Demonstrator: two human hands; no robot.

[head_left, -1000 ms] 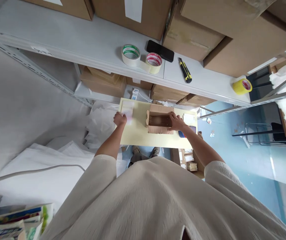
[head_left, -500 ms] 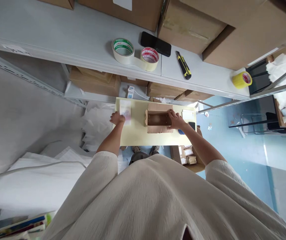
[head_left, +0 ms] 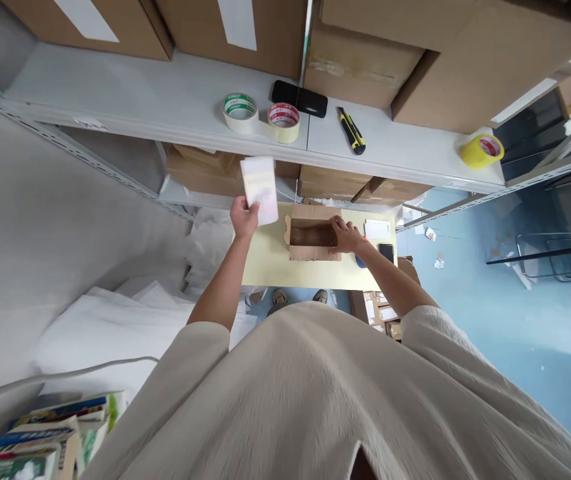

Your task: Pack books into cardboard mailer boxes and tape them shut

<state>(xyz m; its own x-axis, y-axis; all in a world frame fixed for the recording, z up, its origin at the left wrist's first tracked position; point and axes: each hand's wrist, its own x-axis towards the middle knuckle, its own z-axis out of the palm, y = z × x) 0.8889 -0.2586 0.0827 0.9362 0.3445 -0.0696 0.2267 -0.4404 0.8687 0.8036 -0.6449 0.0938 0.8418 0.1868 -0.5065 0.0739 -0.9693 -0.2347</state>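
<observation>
My left hand (head_left: 244, 217) grips the lower end of a thin, pale booklet-like packet (head_left: 260, 188) with faint pinkish print, thumb on its face. It is raised above the left part of the pale yellow table (head_left: 285, 275). Open side up on that table lies a small cardboard box (head_left: 315, 254), its long flaps folded outward and its inside looking bare. At the box's right end, my right hand (head_left: 346, 237) hooks its fingers over the wall, thumb near the front corner. Partly hidden behind this hand is a small blue thing (head_left: 360, 261).
A white card-like stack (head_left: 377, 229) and a dark phone-like object (head_left: 386, 253) lie at the table's right. On the shelf above are two tape rolls (head_left: 240, 115), a black phone (head_left: 299, 99), a utility knife (head_left: 350, 131), yellow tape (head_left: 482, 151) and large cartons (head_left: 360, 67).
My left hand has lifted the pale packet off the table's left end, up and slightly right. My right hand stays on the box's right end. The view has shifted a little.
</observation>
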